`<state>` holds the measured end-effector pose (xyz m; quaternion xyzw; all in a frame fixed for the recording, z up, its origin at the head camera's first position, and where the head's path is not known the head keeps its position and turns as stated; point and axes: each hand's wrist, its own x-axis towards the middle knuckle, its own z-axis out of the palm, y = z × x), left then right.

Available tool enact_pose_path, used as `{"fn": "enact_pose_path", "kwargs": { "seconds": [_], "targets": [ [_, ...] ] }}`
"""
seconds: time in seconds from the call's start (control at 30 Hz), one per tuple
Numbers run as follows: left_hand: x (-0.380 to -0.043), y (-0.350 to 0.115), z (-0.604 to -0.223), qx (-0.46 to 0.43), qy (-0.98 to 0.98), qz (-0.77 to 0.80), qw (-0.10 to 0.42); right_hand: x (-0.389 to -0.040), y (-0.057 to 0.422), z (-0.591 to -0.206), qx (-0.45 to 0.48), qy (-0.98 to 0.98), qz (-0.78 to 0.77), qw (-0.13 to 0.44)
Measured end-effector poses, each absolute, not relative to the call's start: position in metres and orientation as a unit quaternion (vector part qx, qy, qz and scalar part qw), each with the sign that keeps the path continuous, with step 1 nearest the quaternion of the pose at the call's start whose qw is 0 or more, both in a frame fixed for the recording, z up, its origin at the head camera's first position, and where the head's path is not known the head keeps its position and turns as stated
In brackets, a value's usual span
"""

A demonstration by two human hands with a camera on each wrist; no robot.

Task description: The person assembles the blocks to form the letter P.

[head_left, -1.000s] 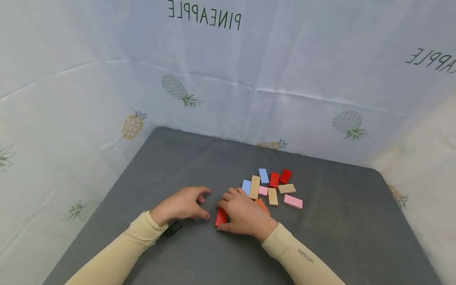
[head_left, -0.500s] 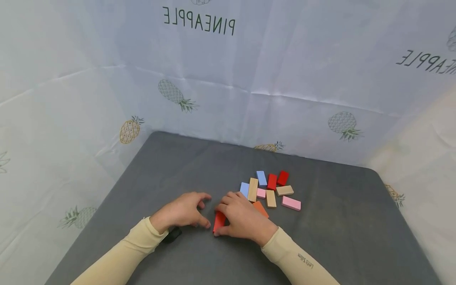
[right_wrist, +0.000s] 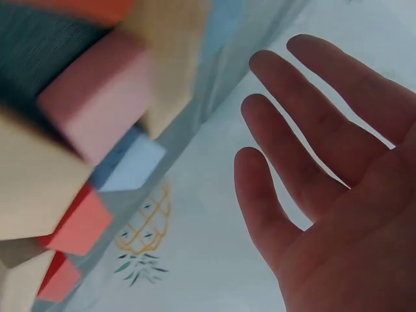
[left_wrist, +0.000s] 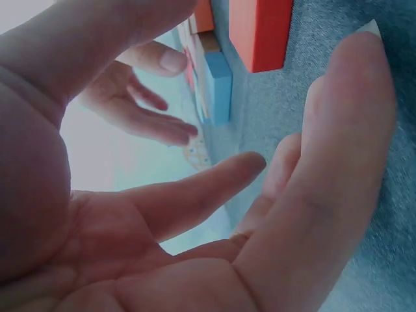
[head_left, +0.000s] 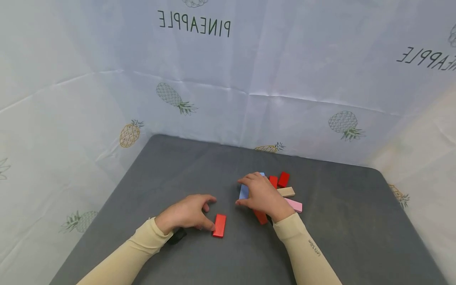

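Observation:
A red block [head_left: 219, 226] lies flat on the dark grey table. Close to its left side is my left hand [head_left: 187, 213], fingers relaxed and apart, the thumb tip right at the block's edge. My right hand [head_left: 265, 196] hovers over the group of blocks with nothing in its grasp; the right wrist view has its fingers straight and spread. Just left of that palm shows a blue block [head_left: 244, 192], and an orange block [head_left: 260, 217] lies below it. A pink block [right_wrist: 97, 97] and a long wooden block [right_wrist: 175, 58], in the right wrist view, are hidden from the head view.
Beyond my right hand lie two more red blocks, one of them the far red block [head_left: 284, 179], a wooden block [head_left: 286, 192] and a pink block [head_left: 294, 205]. A white curtain [head_left: 213, 114] printed with pineapples stands behind the grey table [head_left: 178, 158].
My right hand has let go of the red block and moved right and away, over the other blocks. The red block now lies by itself near my left hand, which has barely moved.

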<state>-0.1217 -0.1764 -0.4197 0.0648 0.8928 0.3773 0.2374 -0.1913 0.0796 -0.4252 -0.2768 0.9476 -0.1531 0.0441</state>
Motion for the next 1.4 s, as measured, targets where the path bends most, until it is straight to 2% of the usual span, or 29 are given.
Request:
{"fn": "enact_pose_path", "kwargs": {
  "seconds": [0.5,1.07,1.4],
  "targets": [
    [-0.12,-0.172,-0.429,0.042,0.849,0.461,0.252,-0.202,0.089,-0.429,-0.267,0.953,-0.133,0.05],
    [-0.118,-0.173,-0.434,0.017,0.857,0.453,0.244,-0.203,0.079,-0.439,-0.272,0.95,-0.146,0.045],
    [-0.123,-0.167,-0.435,0.008,0.858,0.449,0.251,-0.197,0.074,-0.44,-0.27,0.947,-0.16,0.064]
  ]
}}
